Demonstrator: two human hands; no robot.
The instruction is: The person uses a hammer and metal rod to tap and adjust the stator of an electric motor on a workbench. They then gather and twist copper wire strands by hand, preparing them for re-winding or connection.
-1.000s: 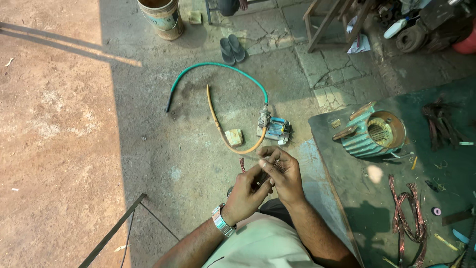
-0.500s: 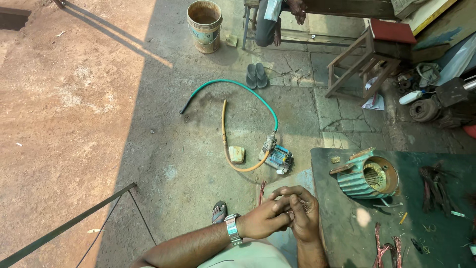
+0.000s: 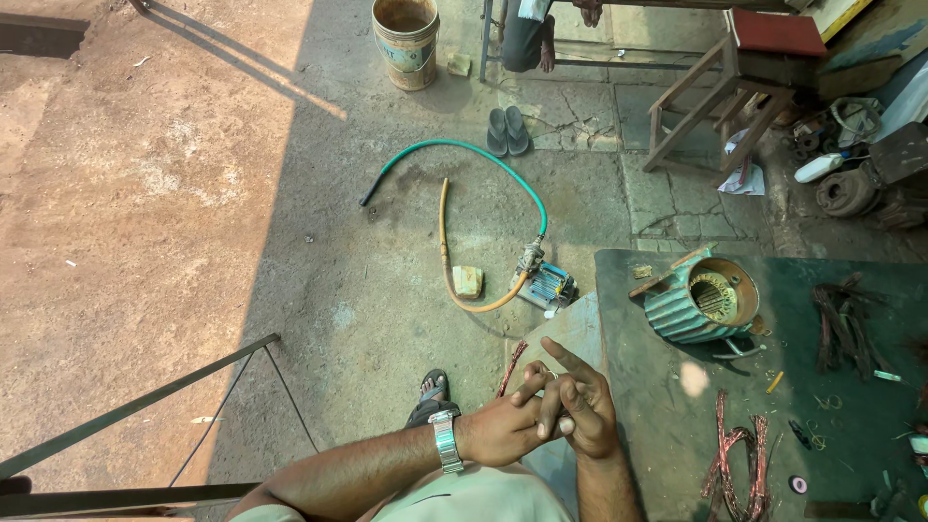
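My left hand point(image 3: 498, 427), with a metal watch point(image 3: 445, 441) on its wrist, is pressed against my right hand point(image 3: 588, 414) at the left edge of a green table point(image 3: 652, 387). The fingers of both hands are locked together and the right index finger sticks out to the upper left. Nothing shows between them. A strand of copper wire point(image 3: 511, 369) hangs just beyond the knuckles. A teal ribbed motor stator point(image 3: 698, 305) lies on the table a short way up and right of my hands.
Copper wire bundles point(image 3: 735, 466) and dark wires point(image 3: 839, 325) lie on the table. On the ground are a small blue pump point(image 3: 551, 286) with green point(image 3: 483, 155) and yellow point(image 3: 444, 237) hoses, a bucket point(image 3: 406, 41), sandals point(image 3: 507, 130) and a wooden stool point(image 3: 717, 104). A metal railing point(image 3: 145, 406) runs lower left. Another person's leg point(image 3: 527, 37) is at the top.
The view has tilted up and back, showing more ground. My hands have stayed joined and shifted lower in the view; the right index finger now sticks out.
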